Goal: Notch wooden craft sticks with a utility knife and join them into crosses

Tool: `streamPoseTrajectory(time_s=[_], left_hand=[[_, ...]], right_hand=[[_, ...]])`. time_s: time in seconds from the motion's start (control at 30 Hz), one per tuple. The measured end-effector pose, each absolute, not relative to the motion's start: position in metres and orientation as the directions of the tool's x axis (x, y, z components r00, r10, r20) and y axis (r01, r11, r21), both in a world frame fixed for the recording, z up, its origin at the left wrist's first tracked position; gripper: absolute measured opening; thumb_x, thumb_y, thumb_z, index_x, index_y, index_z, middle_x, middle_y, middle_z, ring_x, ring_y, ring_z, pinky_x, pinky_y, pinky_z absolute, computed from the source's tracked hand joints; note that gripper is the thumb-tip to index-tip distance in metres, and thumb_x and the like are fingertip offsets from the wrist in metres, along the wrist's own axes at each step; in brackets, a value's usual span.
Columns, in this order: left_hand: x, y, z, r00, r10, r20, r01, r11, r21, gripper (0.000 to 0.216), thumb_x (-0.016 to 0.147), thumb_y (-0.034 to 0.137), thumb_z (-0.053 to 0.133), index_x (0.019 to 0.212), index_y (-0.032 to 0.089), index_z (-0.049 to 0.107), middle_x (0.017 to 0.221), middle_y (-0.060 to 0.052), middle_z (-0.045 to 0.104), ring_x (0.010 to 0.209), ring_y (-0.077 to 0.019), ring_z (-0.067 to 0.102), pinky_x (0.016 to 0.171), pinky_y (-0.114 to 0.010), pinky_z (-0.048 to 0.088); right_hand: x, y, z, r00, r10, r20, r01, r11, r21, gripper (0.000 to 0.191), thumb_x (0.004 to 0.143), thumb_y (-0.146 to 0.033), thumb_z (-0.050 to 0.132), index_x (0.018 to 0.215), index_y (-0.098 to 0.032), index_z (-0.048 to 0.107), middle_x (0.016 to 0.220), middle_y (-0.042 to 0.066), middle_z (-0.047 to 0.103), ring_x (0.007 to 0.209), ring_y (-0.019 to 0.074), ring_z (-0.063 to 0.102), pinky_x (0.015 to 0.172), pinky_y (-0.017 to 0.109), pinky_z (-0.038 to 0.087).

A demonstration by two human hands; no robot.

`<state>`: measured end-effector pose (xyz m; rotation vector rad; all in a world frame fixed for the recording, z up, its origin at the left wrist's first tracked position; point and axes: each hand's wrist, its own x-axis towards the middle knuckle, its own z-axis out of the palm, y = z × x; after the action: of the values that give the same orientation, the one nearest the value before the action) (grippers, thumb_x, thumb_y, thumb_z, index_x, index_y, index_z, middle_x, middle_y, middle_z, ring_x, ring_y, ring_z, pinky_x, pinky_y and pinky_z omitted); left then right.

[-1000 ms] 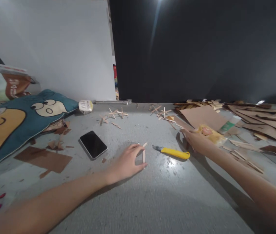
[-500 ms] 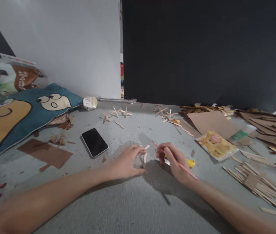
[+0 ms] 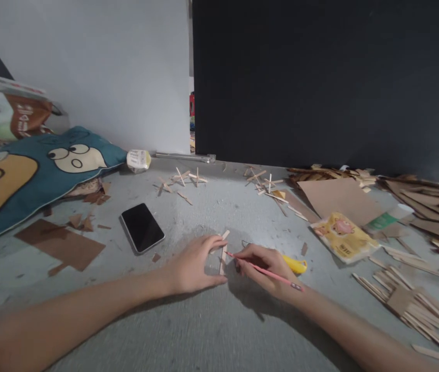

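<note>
My left hand [image 3: 190,266] rests low over the tabletop, with thumb and fingertips at opposite ends of a small piece made of flat wooden craft sticks [image 3: 223,261]. My right hand [image 3: 266,266] is closed around a pink pencil [image 3: 277,278]. The pencil slants to the left, and its tip meets or nearly meets the upright stick; actual contact is unclear. Partly hidden behind my right hand lies a yellow-handled tool [image 3: 295,265].
A phone [image 3: 142,227] and brown cardboard [image 3: 62,245] lie left, below a blue cushion [image 3: 83,160]. Crossed stick pieces [image 3: 183,178] stand toward the back. To the right are a yellow packet [image 3: 343,235], loose craft sticks [image 3: 417,302] and stacked cardboard [image 3: 432,201].
My right hand has moved left, bringing the pencil tip from apart to the stick. The pencil now lies flatter. My left hand stays at the stick piece while the view shifts slightly.
</note>
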<state>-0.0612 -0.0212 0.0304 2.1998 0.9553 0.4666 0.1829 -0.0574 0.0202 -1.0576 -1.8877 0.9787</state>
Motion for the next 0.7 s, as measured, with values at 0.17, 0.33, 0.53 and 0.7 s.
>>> streamPoseTrajectory(time_s=[0.17, 0.33, 0.53, 0.7], left_hand=[[-0.0612, -0.0220, 0.0311, 0.661, 0.749, 0.052, 0.506, -0.495, 0.707, 0.078, 0.079, 0.040, 0.081, 0.147, 0.026, 0.045, 0.153, -0.015, 0.050, 0.141, -0.0334, 0.048, 0.116, -0.053, 0.039], [-0.0608, -0.0228, 0.0319, 0.667, 0.742, 0.068, 0.500, -0.513, 0.698, 0.073, 0.081, 0.041, 0.078, 0.145, 0.026, 0.046, 0.152, -0.014, 0.051, 0.141, -0.0326, 0.048, 0.115, -0.052, 0.040], [-0.0600, -0.0230, 0.0310, 0.671, 0.739, 0.065, 0.500, -0.514, 0.697, 0.073, 0.081, 0.041, 0.077, 0.145, 0.026, 0.045, 0.152, -0.015, 0.051, 0.141, -0.0326, 0.048, 0.115, -0.053, 0.040], [-0.0600, -0.0225, 0.0306, 0.668, 0.741, 0.061, 0.510, -0.517, 0.688, 0.074, 0.082, 0.042, 0.077, 0.146, 0.025, 0.045, 0.152, -0.016, 0.050, 0.144, -0.0336, 0.045, 0.118, -0.055, 0.037]], right_hand=[[0.1820, -0.0546, 0.0123, -0.377, 0.909, 0.176, 0.260, 0.287, -0.922, 0.027, 0.098, -0.045, 0.056, 0.094, -0.020, 0.066, 0.074, 0.004, 0.071, 0.064, 0.0159, 0.067, 0.059, 0.027, 0.053], [0.1791, -0.0522, 0.0149, -0.309, 0.940, 0.144, 0.234, 0.222, -0.947, 0.032, 0.096, -0.052, 0.058, 0.095, -0.021, 0.066, 0.071, 0.002, 0.069, 0.064, 0.0160, 0.068, 0.059, 0.028, 0.055], [0.1790, -0.0536, 0.0193, -0.310, 0.939, 0.146, 0.222, 0.221, -0.950, 0.032, 0.095, -0.051, 0.058, 0.092, -0.020, 0.065, 0.071, 0.002, 0.069, 0.061, 0.0151, 0.067, 0.056, 0.027, 0.054], [0.1802, -0.0544, 0.0147, -0.390, 0.912, 0.127, 0.216, 0.225, -0.950, 0.031, 0.098, -0.047, 0.055, 0.100, -0.020, 0.070, 0.076, 0.003, 0.069, 0.062, 0.0147, 0.066, 0.057, 0.027, 0.054]])
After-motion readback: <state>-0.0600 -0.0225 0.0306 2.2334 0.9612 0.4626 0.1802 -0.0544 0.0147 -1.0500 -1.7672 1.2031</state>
